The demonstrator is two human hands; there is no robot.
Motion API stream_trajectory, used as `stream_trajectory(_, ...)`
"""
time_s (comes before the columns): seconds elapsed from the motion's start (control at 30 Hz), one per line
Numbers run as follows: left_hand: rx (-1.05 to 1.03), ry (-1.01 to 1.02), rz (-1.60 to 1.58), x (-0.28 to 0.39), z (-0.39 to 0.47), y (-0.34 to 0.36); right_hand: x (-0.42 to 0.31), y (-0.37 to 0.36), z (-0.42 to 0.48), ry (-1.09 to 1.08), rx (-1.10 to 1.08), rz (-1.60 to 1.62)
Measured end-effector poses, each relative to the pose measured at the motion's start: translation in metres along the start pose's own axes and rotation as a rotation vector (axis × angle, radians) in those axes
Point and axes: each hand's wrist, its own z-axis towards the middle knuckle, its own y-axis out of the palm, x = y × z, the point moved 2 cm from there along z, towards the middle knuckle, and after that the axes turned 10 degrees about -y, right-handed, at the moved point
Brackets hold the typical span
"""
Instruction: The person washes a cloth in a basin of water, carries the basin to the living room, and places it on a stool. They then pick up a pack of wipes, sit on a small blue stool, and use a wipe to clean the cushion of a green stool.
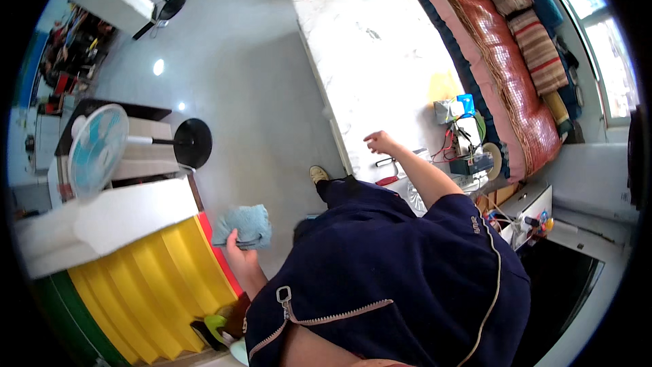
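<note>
In the head view, my left hand (242, 255) grips a folded light-blue cloth (249, 224) at the lower left, over the floor. The thumb lies on the cloth and the other fingers are mostly hidden beneath it. My right hand (379, 141) hovers over or rests near the edge of a white marble-patterned table (367, 71); whether it touches the top cannot be told. Its fingers are loosely bent and hold nothing visible. Near my right forearm lie a red-handled thing (387, 181) and a dark-framed item (384, 161) on the table.
Boxes and a dark battery-like block (471, 164) with red and black wires stand at the table's right edge. A sofa (489, 61) runs alongside. Left are a standing fan (99, 150), its round black base (192, 142) and a yellow ribbed panel (153, 285).
</note>
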Motion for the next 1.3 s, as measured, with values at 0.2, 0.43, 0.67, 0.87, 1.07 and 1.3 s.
stream_trajectory(0.2, -0.057, -0.162, 0.179, 0.053, 0.107, 0.119, -0.039, -0.047, 0.01, -0.042, 0.263, 0.28)
stream_trajectory(0.43, -0.23, -0.403, 0.492, 0.061, 0.203, 0.269, 0.151, 0.006, -0.053, 0.268, 0.653, -0.031)
stream_trajectory(0.67, -0.276, -0.552, 0.668, 0.048, 0.301, 0.42, 0.052, 0.026, -0.063, 0.743, 0.867, 0.895)
stream_trajectory(0.87, -0.341, -0.633, 0.799, 0.025, 0.374, 0.525, 0.002, -0.033, 0.006, 0.591, 0.953, 0.855)
stream_trajectory(1.07, -0.465, -0.693, 0.91, -0.018, 0.389, 0.598, 0.015, -0.06, 0.017, 0.635, 1.098, 0.893)
stream_trajectory(1.3, -0.391, -0.672, 1.051, -0.062, 0.364, 0.605, 0.111, -0.109, 0.029, 0.801, 1.412, 1.193)
